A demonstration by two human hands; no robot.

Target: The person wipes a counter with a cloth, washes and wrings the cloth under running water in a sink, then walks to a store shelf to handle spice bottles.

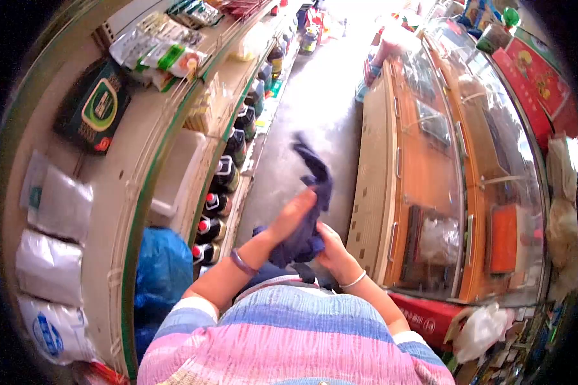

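A dark blue cloth point(311, 186) hangs between my two hands in front of my body, its upper end flung out over the aisle floor and blurred. My left hand point(293, 215), with a dark bracelet at the wrist, presses on the left side of the cloth; its fingers are smeared by motion. On the cloth's lower right side is my right hand point(332, 249), with a pale bangle, its fingers closed around the fabric and partly hidden by it.
Shelves point(131, 186) on the left hold packets, a blue plastic bag point(164, 263) and dark bottles point(225, 173). Glass-topped wooden cases point(424, 160) line the right side. A white plastic bag point(480, 330) lies near a red box point(420, 316). The grey aisle floor point(308, 96) runs between.
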